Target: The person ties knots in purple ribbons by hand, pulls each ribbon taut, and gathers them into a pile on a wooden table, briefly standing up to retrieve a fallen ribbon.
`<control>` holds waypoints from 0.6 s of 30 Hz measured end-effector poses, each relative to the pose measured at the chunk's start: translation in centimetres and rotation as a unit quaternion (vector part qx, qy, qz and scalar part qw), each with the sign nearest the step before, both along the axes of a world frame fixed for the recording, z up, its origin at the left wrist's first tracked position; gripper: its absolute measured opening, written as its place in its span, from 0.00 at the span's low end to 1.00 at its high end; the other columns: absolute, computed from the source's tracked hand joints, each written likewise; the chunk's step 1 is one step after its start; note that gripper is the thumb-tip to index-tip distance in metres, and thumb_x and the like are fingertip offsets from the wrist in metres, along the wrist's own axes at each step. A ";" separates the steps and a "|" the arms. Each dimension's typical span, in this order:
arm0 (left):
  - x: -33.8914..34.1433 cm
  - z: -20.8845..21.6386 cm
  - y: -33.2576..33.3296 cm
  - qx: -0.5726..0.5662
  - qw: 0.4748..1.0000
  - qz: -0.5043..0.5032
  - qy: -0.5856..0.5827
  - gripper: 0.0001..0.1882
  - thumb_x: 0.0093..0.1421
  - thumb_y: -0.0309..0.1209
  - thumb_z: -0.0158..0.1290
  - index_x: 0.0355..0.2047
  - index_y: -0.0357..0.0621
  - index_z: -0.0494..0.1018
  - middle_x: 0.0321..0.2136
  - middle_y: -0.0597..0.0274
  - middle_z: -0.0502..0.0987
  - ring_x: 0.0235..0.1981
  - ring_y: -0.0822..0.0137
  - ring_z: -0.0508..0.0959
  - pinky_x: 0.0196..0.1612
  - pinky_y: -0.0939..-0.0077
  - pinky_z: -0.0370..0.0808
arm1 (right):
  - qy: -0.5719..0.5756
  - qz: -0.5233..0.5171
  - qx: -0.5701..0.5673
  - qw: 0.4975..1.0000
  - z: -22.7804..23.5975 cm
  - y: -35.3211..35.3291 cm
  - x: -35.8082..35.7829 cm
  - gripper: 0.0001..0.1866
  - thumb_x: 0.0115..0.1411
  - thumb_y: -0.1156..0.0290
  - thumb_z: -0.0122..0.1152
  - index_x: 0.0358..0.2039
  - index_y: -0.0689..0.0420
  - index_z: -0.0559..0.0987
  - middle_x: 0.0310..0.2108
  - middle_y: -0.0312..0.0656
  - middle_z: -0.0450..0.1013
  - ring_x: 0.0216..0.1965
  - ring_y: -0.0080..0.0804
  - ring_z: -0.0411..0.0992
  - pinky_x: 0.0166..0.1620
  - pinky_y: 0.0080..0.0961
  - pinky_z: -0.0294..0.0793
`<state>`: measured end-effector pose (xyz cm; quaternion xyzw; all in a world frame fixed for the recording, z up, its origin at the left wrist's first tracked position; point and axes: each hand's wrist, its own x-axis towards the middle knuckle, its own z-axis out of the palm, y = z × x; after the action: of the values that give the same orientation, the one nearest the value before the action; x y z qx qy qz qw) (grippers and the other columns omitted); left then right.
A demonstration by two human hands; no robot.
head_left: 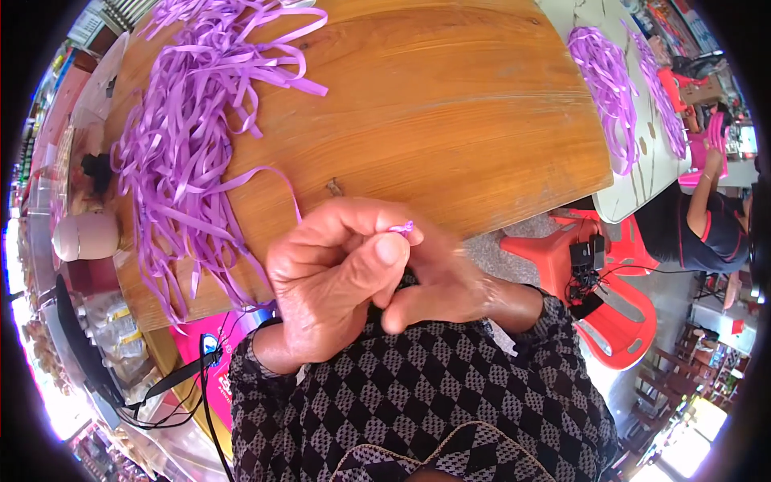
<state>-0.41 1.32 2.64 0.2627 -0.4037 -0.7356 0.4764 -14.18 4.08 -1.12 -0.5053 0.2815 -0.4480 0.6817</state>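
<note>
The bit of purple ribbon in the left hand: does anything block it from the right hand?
Nothing visible does. The left hand pinches the bit of purple ribbon, leaving part exposed, and the blurred right hand is close beside it.

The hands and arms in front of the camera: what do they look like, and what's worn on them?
The left hand and right hand are ungloved human hands; the right is blurred. Black sleeves with a grey diamond pattern end short of the hands, matching the garment. I see no ring or watch.
</note>
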 end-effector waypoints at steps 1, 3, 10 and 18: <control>-0.2 0.1 -0.8 -0.034 0.998 -0.003 0.057 0.06 0.57 0.25 0.49 0.31 0.34 0.69 0.20 0.63 0.72 0.14 0.81 0.64 0.16 0.87 0.60 | -0.001 -0.005 -0.031 0.999 -0.5 -0.3 0.7 0.29 0.47 0.66 0.66 0.46 0.64 0.65 0.41 0.43 0.68 0.37 0.24 0.69 0.38 0.24 0.69; 0.2 1.0 -2.6 -0.053 0.988 0.029 0.140 0.07 0.60 0.27 0.45 0.33 0.35 0.68 0.17 0.64 0.68 0.11 0.80 0.61 0.13 0.86 0.58 | 0.004 0.108 0.042 0.993 0.0 -1.1 -0.4 0.20 0.48 0.73 0.64 0.42 0.64 0.70 0.31 0.39 0.73 0.32 0.21 0.71 0.36 0.20 0.70; 13.5 2.3 -6.8 0.007 0.970 0.042 0.239 0.09 0.63 0.27 0.37 0.38 0.34 0.63 0.18 0.68 0.57 0.15 0.78 0.54 0.19 0.83 0.52 | 0.170 -0.184 0.043 0.967 1.2 -3.5 -9.1 0.09 0.46 0.77 0.64 0.30 0.63 0.78 0.24 0.36 0.73 0.24 0.19 0.69 0.30 0.16 0.69; 16.1 -2.6 -8.3 0.046 0.968 0.120 0.217 0.08 0.61 0.26 0.40 0.39 0.35 0.64 0.23 0.65 0.62 0.19 0.75 0.56 0.22 0.82 0.54 | 0.245 -0.185 0.003 0.952 0.4 -3.1 -11.8 0.08 0.47 0.77 0.63 0.30 0.63 0.78 0.24 0.34 0.73 0.26 0.19 0.69 0.32 0.14 0.69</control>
<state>15.67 -6.96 0.08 0.1650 -0.2224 -0.7302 0.6246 -25.96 1.02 -0.70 -0.5365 0.5302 -0.4274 0.4984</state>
